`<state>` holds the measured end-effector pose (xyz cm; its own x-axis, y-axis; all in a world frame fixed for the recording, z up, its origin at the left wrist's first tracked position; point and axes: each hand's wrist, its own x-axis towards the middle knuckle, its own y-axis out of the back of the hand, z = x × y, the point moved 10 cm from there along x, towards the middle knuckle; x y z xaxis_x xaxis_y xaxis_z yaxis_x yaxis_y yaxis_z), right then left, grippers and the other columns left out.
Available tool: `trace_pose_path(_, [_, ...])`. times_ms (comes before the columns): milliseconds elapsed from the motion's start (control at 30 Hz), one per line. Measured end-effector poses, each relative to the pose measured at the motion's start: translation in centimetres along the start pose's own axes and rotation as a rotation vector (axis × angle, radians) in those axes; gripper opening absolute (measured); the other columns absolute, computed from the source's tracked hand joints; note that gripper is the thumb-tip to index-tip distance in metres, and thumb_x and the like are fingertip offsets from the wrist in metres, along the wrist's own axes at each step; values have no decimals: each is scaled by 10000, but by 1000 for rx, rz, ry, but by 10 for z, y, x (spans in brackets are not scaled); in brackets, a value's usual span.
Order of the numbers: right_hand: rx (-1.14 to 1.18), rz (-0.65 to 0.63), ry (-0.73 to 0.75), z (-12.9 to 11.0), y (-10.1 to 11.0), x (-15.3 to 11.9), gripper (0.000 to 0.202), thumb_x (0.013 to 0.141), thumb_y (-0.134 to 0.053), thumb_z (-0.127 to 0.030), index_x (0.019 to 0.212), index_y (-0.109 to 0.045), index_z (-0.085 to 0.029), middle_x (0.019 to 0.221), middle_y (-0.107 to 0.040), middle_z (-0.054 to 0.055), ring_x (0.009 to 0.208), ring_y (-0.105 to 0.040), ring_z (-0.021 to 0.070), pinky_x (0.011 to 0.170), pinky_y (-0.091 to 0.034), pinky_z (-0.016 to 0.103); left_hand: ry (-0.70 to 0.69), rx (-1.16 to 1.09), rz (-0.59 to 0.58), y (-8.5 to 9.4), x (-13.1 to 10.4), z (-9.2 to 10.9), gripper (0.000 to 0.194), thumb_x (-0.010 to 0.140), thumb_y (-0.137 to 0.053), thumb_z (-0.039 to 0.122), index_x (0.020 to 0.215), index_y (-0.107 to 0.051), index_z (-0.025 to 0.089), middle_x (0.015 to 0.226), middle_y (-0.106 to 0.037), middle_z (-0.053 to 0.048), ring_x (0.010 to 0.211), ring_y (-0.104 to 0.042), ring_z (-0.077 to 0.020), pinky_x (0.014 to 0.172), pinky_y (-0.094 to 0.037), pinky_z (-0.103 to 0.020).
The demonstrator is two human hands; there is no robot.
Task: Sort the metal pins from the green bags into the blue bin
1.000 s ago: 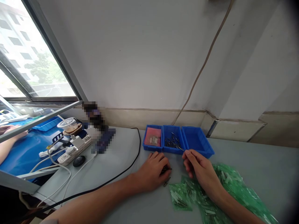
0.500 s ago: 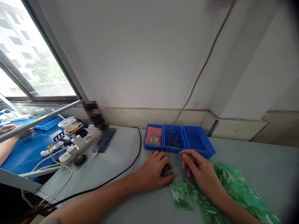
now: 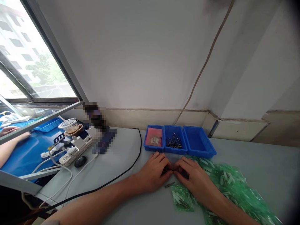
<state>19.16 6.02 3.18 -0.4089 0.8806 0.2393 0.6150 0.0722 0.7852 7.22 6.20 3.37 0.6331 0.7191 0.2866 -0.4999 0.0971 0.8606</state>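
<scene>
My left hand [image 3: 153,172] lies low over the grey table, its fingers curled round several small dark metal pins that show only in part. Fingertip to fingertip with it, my right hand [image 3: 193,175] is closed in a pinch; what is between those fingers is too small and hidden to make out. One loose metal pin [image 3: 169,185] rests on the table just below the fingertips. Beside it is a small green plastic bag [image 3: 181,197] of thin metal parts. Larger green bags [image 3: 241,187] with similar contents lie under and right of my right forearm.
Behind my hands stand three joined blue bins: one with a pink packet [image 3: 154,136], one with dark metal pins [image 3: 173,142], and a right-hand bin [image 3: 199,140]. A black cable [image 3: 126,169] crosses the table. Left are a power strip [image 3: 76,150] and another person's arm [image 3: 14,142].
My right hand has moved left and closed its fingers against my left fingertips. The loose pin below my left hand now shows more fully. My left hand stays nearly in place.
</scene>
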Motion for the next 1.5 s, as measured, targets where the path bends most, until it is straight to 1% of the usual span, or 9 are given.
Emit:
trace_pose_path(300, [17,8,5,2,0,-2,200,1065,-492,-244,918,-626,-260,937,-683,31,852,-640,240,809,-449,376,15,-11,-8,-2,0,-1,98,1036,-666,275,1037,-602,201,1094,-641,-47,1032,-532,-233,918,-436,-374])
trace_pose_path(567, [191,95,-184,15,13,-5,179,1053,-472,-378,930,-549,-274,836,-681,20,742,-627,234,686,-468,341,33,1,-5,1,2,-1,55,1037,-646,224,1023,-602,195,1089,-634,-50,1027,-530,-232,902,-431,-372])
trace_pose_path(700, [339,185,-270,29,19,-9,188,1025,-535,-428,921,-538,-271,1061,-754,65,864,-689,243,767,-523,355,17,-9,3,1,1,0,44,1042,-635,214,1016,-605,194,1073,-631,-49,1013,-529,-225,895,-431,-364])
trace_pose_path(767, [391,235,-293,35,22,-10,210,1022,-560,-451,916,-534,-271,1096,-755,71,896,-698,246,799,-529,362,16,-12,5,0,1,-1,44,1036,-639,210,1014,-604,195,1068,-629,-48,1009,-529,-227,894,-431,-365])
trace_pose_path(933, [472,308,-309,37,28,-10,271,1057,-508,-539,1009,-580,-282,815,-625,6,706,-595,215,653,-490,322,27,-12,4,-1,1,-3,51,1032,-638,203,1012,-591,203,1069,-626,-45,1008,-525,-231,901,-426,-374])
trace_pose_path(1033, [494,326,-307,35,31,-10,309,1054,-515,-566,1021,-621,-277,792,-589,2,643,-524,196,587,-457,304,29,-15,4,-1,1,-3,51,1034,-631,201,1008,-588,207,1067,-624,-43,1008,-522,-232,896,-424,-372])
trace_pose_path(1133, [503,330,-314,35,33,-11,316,1055,-516,-557,1063,-660,-275,776,-597,7,627,-526,196,558,-448,302,21,-20,15,0,1,-3,45,1037,-624,199,1012,-587,207,1060,-625,-43,1001,-521,-231,890,-422,-370])
trace_pose_path(1333, [444,362,-260,33,38,-9,283,1062,-526,-480,1170,-682,-270,984,-673,67,794,-642,229,671,-522,340,10,-25,21,-2,1,-4,60,1027,-636,182,1013,-582,205,1054,-628,-42,1002,-531,-230,874,-416,-366])
trace_pose_path(1500, [353,397,-208,31,40,-10,211,1051,-553,-400,1164,-674,-268,1058,-668,67,896,-648,236,781,-539,366,6,-17,15,-1,1,-2,35,1044,-614,197,1022,-588,206,1052,-629,-46,1007,-535,-231,874,-423,-367])
